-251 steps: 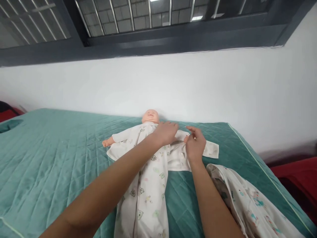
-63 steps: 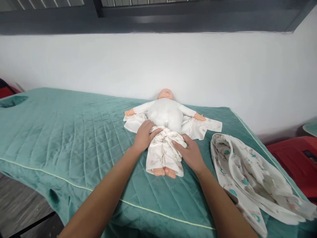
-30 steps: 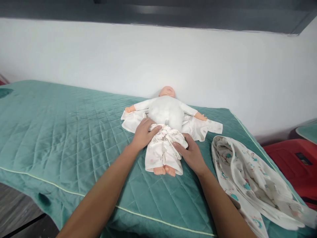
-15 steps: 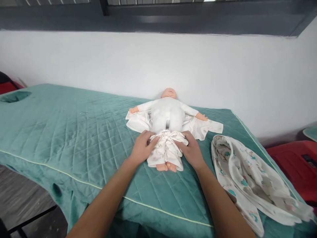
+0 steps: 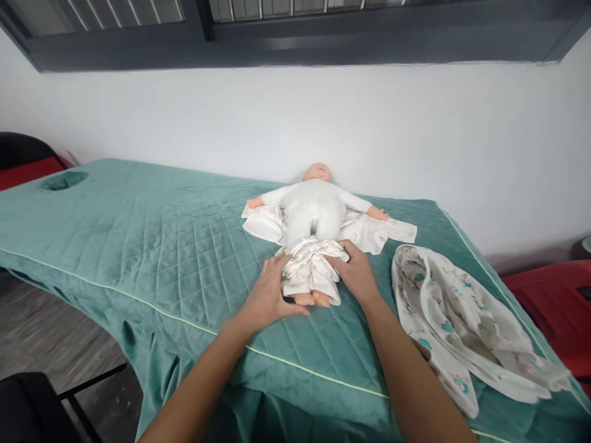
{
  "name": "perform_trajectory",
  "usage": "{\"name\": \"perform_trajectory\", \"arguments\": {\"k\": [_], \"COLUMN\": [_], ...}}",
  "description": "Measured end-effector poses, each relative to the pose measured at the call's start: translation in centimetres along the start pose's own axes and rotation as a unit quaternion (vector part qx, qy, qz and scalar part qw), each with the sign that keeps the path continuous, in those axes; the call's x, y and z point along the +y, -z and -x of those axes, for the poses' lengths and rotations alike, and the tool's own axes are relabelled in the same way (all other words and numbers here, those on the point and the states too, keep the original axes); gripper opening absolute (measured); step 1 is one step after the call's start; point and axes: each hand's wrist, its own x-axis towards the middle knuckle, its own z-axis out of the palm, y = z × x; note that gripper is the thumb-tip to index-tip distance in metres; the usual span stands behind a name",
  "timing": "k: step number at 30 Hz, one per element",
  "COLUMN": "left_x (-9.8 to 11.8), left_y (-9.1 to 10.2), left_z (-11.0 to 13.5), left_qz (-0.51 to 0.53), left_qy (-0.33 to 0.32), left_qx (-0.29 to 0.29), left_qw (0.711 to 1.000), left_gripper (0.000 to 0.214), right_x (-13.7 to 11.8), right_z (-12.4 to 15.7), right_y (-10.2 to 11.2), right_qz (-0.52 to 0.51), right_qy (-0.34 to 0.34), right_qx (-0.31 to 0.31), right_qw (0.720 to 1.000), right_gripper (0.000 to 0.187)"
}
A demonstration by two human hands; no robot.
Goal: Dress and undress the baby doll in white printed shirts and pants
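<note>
A baby doll (image 5: 315,206) with a white cloth body lies on its back, arms spread over an unfastened white printed shirt (image 5: 362,234). Small white pants (image 5: 310,271) are bunched around its lower legs, and its bare feet (image 5: 311,299) stick out at the hems. My left hand (image 5: 269,292) is beside the left pant leg, fingers against the cloth and thumb stretched apart below the feet. On the other side, my right hand (image 5: 353,271) pinches the gathered pants between thumb and fingers near the waistband.
Under the doll is a green quilted bed cover (image 5: 184,246) with a hole at the far left. A crumpled white printed cloth (image 5: 462,326) lies to the right. A white wall (image 5: 286,117) backs the bed; red chairs (image 5: 549,295) and a black chair (image 5: 37,406) stand around it.
My left hand has slid down from the waistband toward the feet, its thumb leaving the cloth. My right hand keeps its grip on the pants. The view has shifted slightly.
</note>
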Motion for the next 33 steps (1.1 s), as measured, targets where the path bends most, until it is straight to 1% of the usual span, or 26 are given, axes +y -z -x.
{"name": "perform_trajectory", "arguments": {"k": [4,8,11,14,17,19,23,25,26,28,29,30,31,33], "left_x": [0.0,0.2,0.3,0.3,0.3,0.2,0.0,-0.3,-0.4,-0.5,-0.5,-0.5,-0.5,-0.3], "left_y": [-0.2,-0.2,-0.2,-0.2,-0.2,-0.2,-0.3,-0.4,-0.5,-0.6,-0.7,-0.7,-0.7,-0.5], "left_z": [-0.1,-0.2,-0.2,-0.1,-0.2,-0.2,-0.2,-0.2,-0.1,-0.1,-0.1,-0.1,-0.1,-0.2], "left_qz": [-0.025,-0.024,-0.020,-0.021,-0.028,-0.040,-0.064,-0.075,-0.080,-0.086,-0.087,-0.086,-0.086,-0.086], "left_qy": [0.004,0.000,-0.005,-0.004,-0.014,-0.025,-0.034,-0.042,-0.047,-0.054,-0.055,-0.053,-0.050,-0.037], "left_qx": [0.013,0.033,0.046,0.048,0.048,0.036,0.020,0.024,0.027,0.034,0.036,0.036,0.034,0.025], "left_qw": [1.000,0.999,0.999,0.999,0.998,0.998,0.997,0.996,0.995,0.994,0.994,0.994,0.994,0.995], "left_gripper": [0.104,0.093,0.085,0.081,0.082,0.087,0.096,0.100,0.100,0.098,0.096,0.094,0.092,0.090], "right_x": [-0.7,-1.1,-1.3,-1.1,-0.8,-0.6,-1.0,-1.3,-1.5,-1.6,-1.5,-1.5,-1.5,-1.5], "right_z": [0.8,1.5,1.7,1.7,1.6,1.5,1.8,2.7,3.3,4.8,5.5,6.1,6.5,7.0], "right_y": [0.5,0.9,0.9,0.7,0.6,0.6,1.0,1.2,1.2,1.1,0.9,0.7,0.4,-0.1], "right_qz": [0.039,0.067,0.047,0.001,-0.037,-0.052,-0.044,-0.050,-0.054,-0.037,-0.013,0.017,0.048,0.095], "right_qy": [0.002,0.019,0.024,0.018,0.007,0.001,-0.006,-0.013,-0.016,-0.011,-0.003,0.007,0.019,0.040], "right_qx": [-0.019,-0.071,-0.109,-0.124,-0.124,-0.126,-0.152,-0.172,-0.178,-0.173,-0.159,-0.140,-0.123,-0.095], "right_qw": [0.999,0.995,0.993,0.992,0.992,0.991,0.987,0.984,0.982,0.984,0.987,0.990,0.991,0.990], "right_gripper": [0.026,0.024,0.025,0.026,0.026,0.025,0.026,0.032,0.041,0.069,0.081,0.087,0.087,0.074]}}
